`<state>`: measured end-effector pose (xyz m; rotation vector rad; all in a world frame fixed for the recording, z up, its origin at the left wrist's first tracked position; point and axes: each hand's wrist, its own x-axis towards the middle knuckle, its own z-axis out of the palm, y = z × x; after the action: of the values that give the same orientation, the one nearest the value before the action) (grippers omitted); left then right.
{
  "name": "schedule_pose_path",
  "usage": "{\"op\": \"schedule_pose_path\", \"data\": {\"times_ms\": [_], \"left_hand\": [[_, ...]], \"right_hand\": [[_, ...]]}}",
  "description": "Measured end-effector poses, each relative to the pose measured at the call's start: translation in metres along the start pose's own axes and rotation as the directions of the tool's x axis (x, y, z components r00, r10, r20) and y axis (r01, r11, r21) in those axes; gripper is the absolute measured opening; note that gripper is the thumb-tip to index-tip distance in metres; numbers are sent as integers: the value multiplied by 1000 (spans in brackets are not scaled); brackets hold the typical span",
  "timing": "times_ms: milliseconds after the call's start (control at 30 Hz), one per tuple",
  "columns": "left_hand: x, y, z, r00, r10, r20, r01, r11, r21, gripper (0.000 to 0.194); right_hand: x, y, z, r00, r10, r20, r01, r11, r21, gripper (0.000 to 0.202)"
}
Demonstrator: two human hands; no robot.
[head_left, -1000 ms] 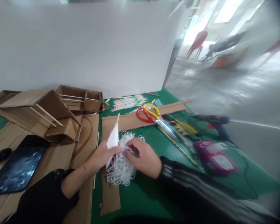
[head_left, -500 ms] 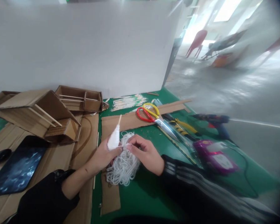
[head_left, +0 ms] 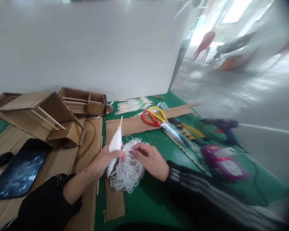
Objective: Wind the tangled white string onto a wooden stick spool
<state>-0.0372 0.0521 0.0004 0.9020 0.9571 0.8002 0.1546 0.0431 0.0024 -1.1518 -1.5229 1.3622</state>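
My left hand (head_left: 108,159) is closed around a stick wound with white string (head_left: 116,141), thick in the middle and tapering at both ends. Its bare wooden tip points up and away from me. A loose heap of white string (head_left: 128,175) lies right beside it on the green table. Over the heap's upper right side, my right hand (head_left: 150,158) pinches the string between thumb and fingertips. The exact strand in that pinch is too fine to follow.
Red-and-yellow-handled scissors (head_left: 168,128) lie beyond the heap, near pliers (head_left: 194,131), a purple packet (head_left: 223,162) and a power drill (head_left: 221,125). Cardboard boxes (head_left: 40,112) and a dark tablet-like slab (head_left: 21,170) stand left. Packaged sticks (head_left: 133,105) lie before a white panel (head_left: 86,48).
My left hand has turned the wound stick, so its lower tapered end now shows below the hand. The right hand stays close to the string heap, nearly in place.
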Motion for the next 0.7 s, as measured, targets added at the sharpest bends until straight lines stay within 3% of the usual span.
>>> {"op": "schedule_pose_path", "data": {"times_ms": [200,333,533,700], "left_hand": [[-3,4,3,998,-34,50,38,995,-92,23],[-3,5,4,999,-21,25,22,999,-40,23],[-4,21,4,997,17,-76,1,974,225,30],[-1,33,-2,984,142,-104,-69,854,516,29]], "right_hand": [[-1,4,1,996,71,-57,-80,980,-185,11],[-3,1,0,995,-21,-102,-15,941,-338,10],[-6,2,-1,985,-165,-56,118,867,-485,20],[-7,6,-1,944,-321,-71,233,807,-542,26]]}}
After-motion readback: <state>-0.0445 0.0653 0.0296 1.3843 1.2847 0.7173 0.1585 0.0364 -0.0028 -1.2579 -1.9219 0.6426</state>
